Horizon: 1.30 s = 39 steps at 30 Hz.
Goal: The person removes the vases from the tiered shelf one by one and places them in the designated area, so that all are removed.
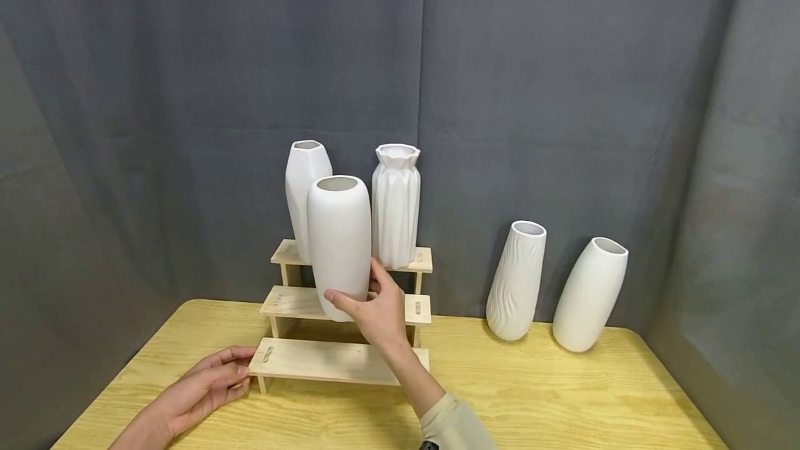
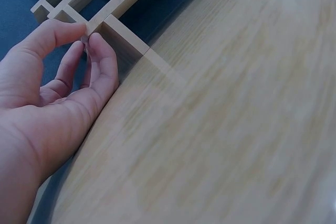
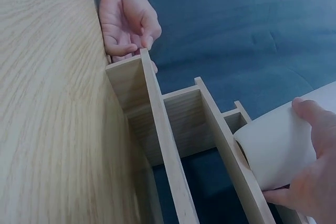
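My right hand [image 1: 378, 307] grips a smooth white vase [image 1: 339, 242] near its base, thumb in front. The vase stands nearly upright over the middle step of a three-step wooden display stand [image 1: 331, 361]; its base is at that step, though whether it bears fully on it I cannot tell. My left hand [image 1: 209, 384] pinches the left end of the lowest step, thumb and fingertips meeting at its corner in the left wrist view. On the top step are a faceted white vase [image 1: 301, 193], partly hidden, and a pleated white vase [image 1: 396, 210] with a ruffled rim.
To the right on the wooden table [image 1: 531, 394] stand a wavy-textured white vase [image 1: 515, 283] and a smooth slanted white vase [image 1: 589, 297]. A grey curtain [image 1: 562, 89] hangs behind the table and along both sides.
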Available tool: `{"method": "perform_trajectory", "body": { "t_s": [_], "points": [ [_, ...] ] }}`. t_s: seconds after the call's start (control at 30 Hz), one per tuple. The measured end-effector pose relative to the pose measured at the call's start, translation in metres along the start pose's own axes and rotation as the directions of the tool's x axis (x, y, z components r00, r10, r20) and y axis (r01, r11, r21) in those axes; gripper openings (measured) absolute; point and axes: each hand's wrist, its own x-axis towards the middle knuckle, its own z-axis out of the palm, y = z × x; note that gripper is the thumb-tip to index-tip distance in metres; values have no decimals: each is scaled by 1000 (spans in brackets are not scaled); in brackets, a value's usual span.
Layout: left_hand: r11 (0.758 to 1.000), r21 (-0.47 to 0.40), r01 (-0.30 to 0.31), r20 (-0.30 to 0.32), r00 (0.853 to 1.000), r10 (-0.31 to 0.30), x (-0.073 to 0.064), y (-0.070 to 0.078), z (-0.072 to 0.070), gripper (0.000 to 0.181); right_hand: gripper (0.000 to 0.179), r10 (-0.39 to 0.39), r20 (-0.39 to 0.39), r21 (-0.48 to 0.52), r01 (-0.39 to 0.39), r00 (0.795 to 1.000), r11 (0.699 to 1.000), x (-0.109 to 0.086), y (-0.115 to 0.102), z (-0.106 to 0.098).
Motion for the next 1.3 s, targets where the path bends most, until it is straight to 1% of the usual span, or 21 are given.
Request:
{"method": "perform_trajectory", "body": {
  "t_s": [0.13,0.23,0.37,0.53,0.67,0.77,0.97,1.17,1.3],
  "points": [
    [1000,-1,6,-10,1000,-6,1,-1,0,34,78,-49,-17,-19,49,999,999,-2,2,1],
    [1000,-7,6,-6,1000,-6,1,-1,1,34,76,-73,-28,-20,72,997,997,-3,2,0],
    [1000,-3,-4,-2,1000,4,3,-1,2,34,75,-84,-36,-2,84,996,996,-4,2,0],
    [1000,1,-6,-4,1000,6,2,-2,2,34,77,-59,-35,11,60,998,998,-6,2,-1],
    [1000,-17,0,-3,1000,0,2,-4,1,35,79,-26,-39,17,27,999,999,-8,2,-2],
    [1000,-28,0,2,1000,0,2,-5,1,36,79,-16,-41,19,17,999,1000,-8,2,-3],
    [1000,-1,-6,-5,1000,6,5,-3,2,35,80,6,-49,43,-4,999,999,-7,-1,-4],
    [1000,5,-22,22,1000,22,4,0,0,37,81,20,-46,81,-16,999,997,-5,-4,-2],
    [1000,-6,-23,37,999,23,2,1,0,37,82,22,-55,77,-18,998,997,-5,-10,-3]
  ]
}}
